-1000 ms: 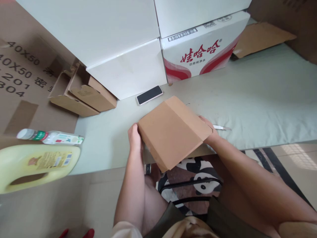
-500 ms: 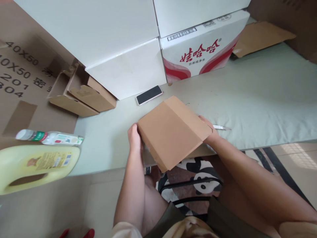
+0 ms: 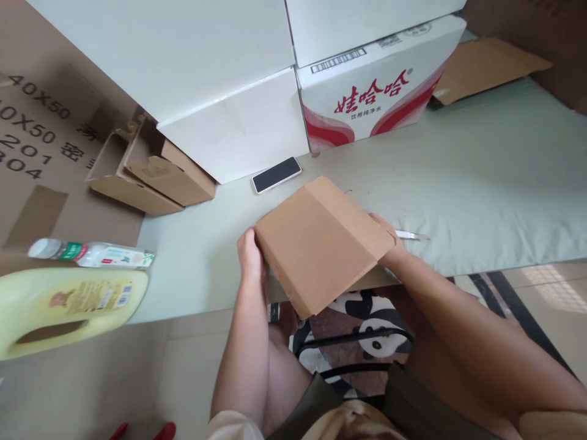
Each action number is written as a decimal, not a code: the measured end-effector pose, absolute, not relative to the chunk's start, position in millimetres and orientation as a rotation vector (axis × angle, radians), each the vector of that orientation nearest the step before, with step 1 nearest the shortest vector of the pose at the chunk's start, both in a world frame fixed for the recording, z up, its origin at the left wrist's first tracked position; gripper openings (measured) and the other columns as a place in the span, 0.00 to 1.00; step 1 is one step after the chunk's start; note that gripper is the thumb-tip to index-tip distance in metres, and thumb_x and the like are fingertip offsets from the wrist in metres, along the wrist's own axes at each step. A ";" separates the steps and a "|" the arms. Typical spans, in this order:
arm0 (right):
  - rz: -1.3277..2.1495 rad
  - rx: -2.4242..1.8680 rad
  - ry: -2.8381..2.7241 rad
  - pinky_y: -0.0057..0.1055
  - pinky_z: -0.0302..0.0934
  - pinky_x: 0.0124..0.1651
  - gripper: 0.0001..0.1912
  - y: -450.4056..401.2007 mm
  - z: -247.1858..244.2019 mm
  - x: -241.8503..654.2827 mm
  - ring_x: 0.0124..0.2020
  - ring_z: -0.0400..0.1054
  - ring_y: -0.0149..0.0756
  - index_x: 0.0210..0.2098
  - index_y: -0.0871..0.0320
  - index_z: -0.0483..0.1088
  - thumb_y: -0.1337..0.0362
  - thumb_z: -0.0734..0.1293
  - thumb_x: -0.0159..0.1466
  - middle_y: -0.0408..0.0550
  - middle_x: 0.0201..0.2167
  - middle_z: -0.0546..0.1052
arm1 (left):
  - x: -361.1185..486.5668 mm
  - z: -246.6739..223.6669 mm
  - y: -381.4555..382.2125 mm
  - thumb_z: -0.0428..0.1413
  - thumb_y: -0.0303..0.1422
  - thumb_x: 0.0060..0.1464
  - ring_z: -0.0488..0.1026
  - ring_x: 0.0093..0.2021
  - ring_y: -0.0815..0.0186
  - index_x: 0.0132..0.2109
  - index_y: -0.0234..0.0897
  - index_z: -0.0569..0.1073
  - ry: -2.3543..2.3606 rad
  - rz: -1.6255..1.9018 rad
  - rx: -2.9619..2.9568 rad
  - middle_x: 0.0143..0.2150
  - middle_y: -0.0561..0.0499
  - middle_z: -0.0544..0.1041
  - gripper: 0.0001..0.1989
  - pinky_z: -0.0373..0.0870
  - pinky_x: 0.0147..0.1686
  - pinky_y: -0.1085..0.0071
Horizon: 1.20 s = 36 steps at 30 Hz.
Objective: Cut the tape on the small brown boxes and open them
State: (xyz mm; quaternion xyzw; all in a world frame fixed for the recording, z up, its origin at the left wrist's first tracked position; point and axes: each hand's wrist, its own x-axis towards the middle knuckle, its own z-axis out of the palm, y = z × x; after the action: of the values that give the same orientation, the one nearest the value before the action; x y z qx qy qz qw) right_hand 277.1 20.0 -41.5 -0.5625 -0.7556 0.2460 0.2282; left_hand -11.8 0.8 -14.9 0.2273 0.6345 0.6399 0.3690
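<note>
A brown cardboard box [image 3: 321,244] with a folded panel along its right side is tilted over the front edge of the table. My left hand [image 3: 251,253] grips its left side, thumb on the edge and the other fingers out of sight beneath. At the opposite side my right hand [image 3: 389,241] holds the box, most of its fingers hidden behind the panel. A thin white-handled tool, maybe a craft knife [image 3: 411,235], lies on the cloth just right of my right hand. Beyond the box rests a black-topped phone [image 3: 277,175].
White cartons [image 3: 238,128] and a red-and-white water carton [image 3: 367,98] line the back. Brown box pieces [image 3: 169,177] stand at left, near a clear bottle [image 3: 101,254] and a yellow jug [image 3: 92,305]. Flat cardboard [image 3: 490,64] lies at back right on the pale green cloth [image 3: 486,183].
Almost nothing differs. Both hands keep the same hold on the box, and the whole view has shifted very slightly.
</note>
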 end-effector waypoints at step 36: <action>0.711 -1.508 -2.094 0.41 0.66 0.46 0.12 15.4 -47.7 280.2 0.41 0.72 0.48 0.39 0.53 0.74 0.64 0.71 0.55 0.50 0.37 0.80 | -3.3 -9.6 1.9 0.58 0.41 0.44 0.60 0.25 0.71 0.25 0.39 0.64 1.648 1.682 0.547 0.24 0.58 0.63 0.13 0.59 0.27 0.73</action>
State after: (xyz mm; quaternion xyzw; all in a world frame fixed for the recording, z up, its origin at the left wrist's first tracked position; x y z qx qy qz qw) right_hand 280.2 15.4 -47.7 -0.5482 -0.7613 0.2583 0.2304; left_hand -3.3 1.9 -9.6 0.2114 0.6374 0.6507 0.3543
